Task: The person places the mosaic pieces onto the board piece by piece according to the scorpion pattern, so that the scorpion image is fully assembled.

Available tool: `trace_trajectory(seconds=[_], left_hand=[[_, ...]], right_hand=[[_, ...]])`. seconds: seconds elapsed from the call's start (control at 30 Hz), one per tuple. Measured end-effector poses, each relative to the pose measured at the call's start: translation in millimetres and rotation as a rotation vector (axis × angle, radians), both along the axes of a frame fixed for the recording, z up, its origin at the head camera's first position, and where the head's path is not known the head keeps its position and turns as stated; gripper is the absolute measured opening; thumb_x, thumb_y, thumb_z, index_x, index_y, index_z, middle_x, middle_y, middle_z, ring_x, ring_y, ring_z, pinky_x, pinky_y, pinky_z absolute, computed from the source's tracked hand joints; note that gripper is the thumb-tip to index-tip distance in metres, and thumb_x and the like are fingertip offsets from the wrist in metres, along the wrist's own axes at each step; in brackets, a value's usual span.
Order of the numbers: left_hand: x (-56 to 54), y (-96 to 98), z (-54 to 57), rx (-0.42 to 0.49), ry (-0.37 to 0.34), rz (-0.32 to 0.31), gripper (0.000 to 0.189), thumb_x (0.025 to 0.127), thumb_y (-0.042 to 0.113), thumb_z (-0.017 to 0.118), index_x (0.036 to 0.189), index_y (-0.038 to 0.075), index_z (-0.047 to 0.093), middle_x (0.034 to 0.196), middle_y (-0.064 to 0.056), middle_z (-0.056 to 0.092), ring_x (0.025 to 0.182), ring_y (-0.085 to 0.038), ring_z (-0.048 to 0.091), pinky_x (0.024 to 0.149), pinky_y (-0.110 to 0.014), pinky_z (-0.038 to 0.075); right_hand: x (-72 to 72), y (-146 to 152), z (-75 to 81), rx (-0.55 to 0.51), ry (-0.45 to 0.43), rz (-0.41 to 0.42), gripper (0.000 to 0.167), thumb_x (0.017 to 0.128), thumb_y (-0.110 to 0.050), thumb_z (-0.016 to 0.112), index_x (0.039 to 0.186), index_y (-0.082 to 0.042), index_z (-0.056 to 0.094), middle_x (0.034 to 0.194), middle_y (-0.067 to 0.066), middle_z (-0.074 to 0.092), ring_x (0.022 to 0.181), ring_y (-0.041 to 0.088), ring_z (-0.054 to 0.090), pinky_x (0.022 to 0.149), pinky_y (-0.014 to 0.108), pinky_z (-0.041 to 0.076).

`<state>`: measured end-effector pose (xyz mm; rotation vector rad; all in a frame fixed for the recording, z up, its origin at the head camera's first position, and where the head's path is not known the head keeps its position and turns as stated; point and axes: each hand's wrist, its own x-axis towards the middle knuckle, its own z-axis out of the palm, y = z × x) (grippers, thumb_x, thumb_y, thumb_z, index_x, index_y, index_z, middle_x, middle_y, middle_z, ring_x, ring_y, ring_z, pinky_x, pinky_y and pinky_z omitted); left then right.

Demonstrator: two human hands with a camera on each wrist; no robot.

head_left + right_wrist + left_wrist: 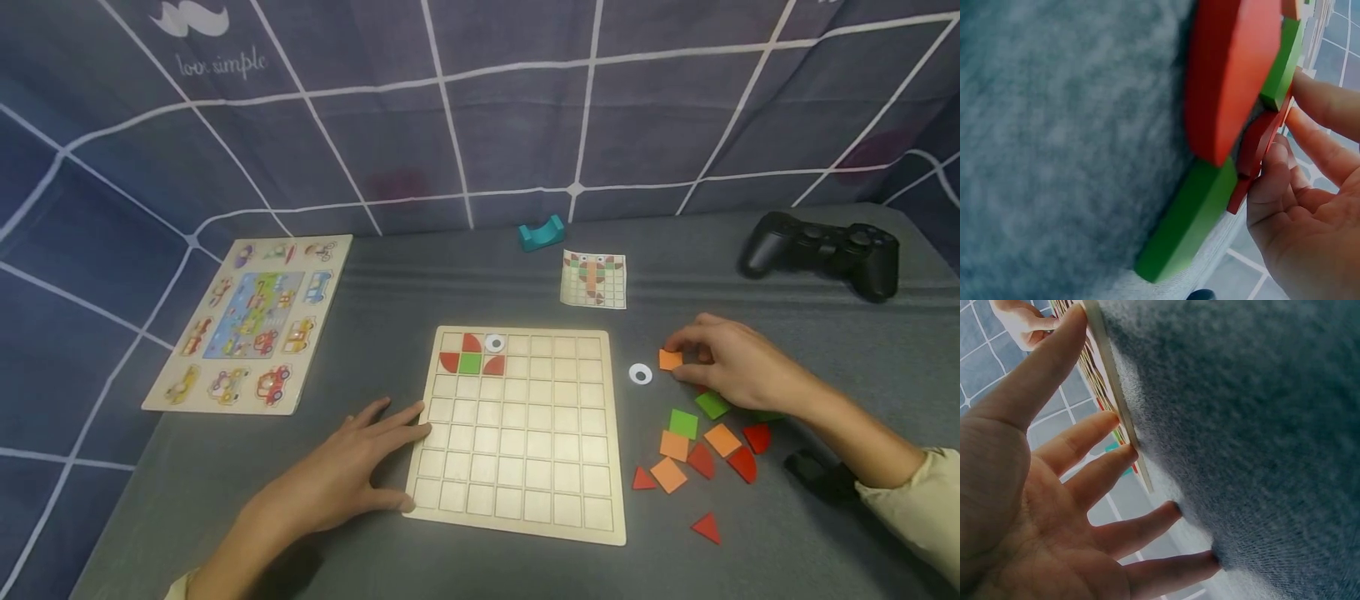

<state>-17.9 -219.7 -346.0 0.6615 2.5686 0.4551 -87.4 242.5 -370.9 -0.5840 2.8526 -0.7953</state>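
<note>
Orange square tile (670,360) is between thumb and index of the right hand (731,362), digits closed on its edges, just right of the grid board; can't tell from these angles whether it's clear of the table. Remaining right-hand fingers curl under, over the loose pile.

Left hand (356,467): fingers spread apart. Thumb touches the near left corner of the grid board (516,433), index and middle touch its left edge, ring and little fingertips rest on the grey cloth (1272,456).

Board has one red quarter-round and an eye disc (495,343) in the top row; second row reads red, green square (469,363), red. Loose eye disc (641,374) sits between board and right hand. Below that hand: green squares, orange squares, red quarter-rounds, plus two red triangles nearer the person.

Further out: pattern card (593,281) past the board's far edge, teal holder (542,233) behind it, black game controller (819,252) far right, vehicle puzzle (300,387) at left, gridded blue backdrop (517,142) behind everything.
</note>
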Motion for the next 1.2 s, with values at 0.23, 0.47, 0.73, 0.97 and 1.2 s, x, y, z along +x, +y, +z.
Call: trace_trajectory(seconds=[0.23,0.47,0.73,0.97,1.2], left_hand=[[-1.0,-0.6,2.3,0.003,0.017,-0.015,0.080,0.074,0.044,0.084,0.144,0.020,0.053,0.159,0.001,0.032,0.142,-0.047,0.023,0.101,-0.075,0.025],[-2.1,0.0,1.9,-0.009,0.015,-0.013,0.081,0.073,0.044,0.084,0.144,0.020,0.053,0.159,0.001,0.032,0.143,-0.045,0.023,0.101,-0.075,0.025],[-2.5,0.5,1.8,0.001,0.019,-0.014,0.080,0.073,0.042,0.085,0.143,0.020,0.054,0.159,0.001,0.032,0.142,-0.047,0.024,0.101,-0.075,0.025],[-1.9,0.7,1.8,-0.004,0.026,-0.016,0.080,0.072,0.044,0.085,0.143,0.020,0.054,0.158,0.001,0.033,0.142,-0.047,0.024,0.101,-0.075,0.025],[-1.5,0.6,2.9,-0.003,0.015,-0.009,0.080,0.073,0.044,0.084,0.143,0.021,0.054,0.158,0.001,0.033,0.142,-0.047,0.023,0.101,-0.075,0.025]], right_hand=[[0.8,-2.4,1.0,0.033,-0.005,0.003,0.027,0.084,-0.007,0.077,0.109,0.000,0.071,0.089,0.001,0.057,0.070,0.014,0.049,0.058,0.029,0.041],[0.5,-4.5,2.1,0.067,0.010,0.021,0.025,0.082,-0.008,0.078,0.106,-0.002,0.072,0.088,-0.001,0.059,0.071,0.012,0.051,0.061,0.032,0.043],[-0.2,-3.8,0.8,0.035,0.069,0.028,0.024,0.083,-0.009,0.079,0.105,-0.002,0.072,0.085,-0.002,0.059,0.069,0.011,0.050,0.059,0.029,0.042],[1.7,-17.7,8.2,-0.028,0.115,0.019,0.024,0.085,-0.014,0.078,0.107,-0.006,0.072,0.088,-0.004,0.062,0.072,0.011,0.051,0.060,0.029,0.043],[0.9,-58.5,14.2,-0.081,0.079,0.116,0.027,0.083,-0.010,0.079,0.108,-0.006,0.071,0.087,-0.005,0.061,0.076,0.012,0.054,0.067,0.032,0.047]])
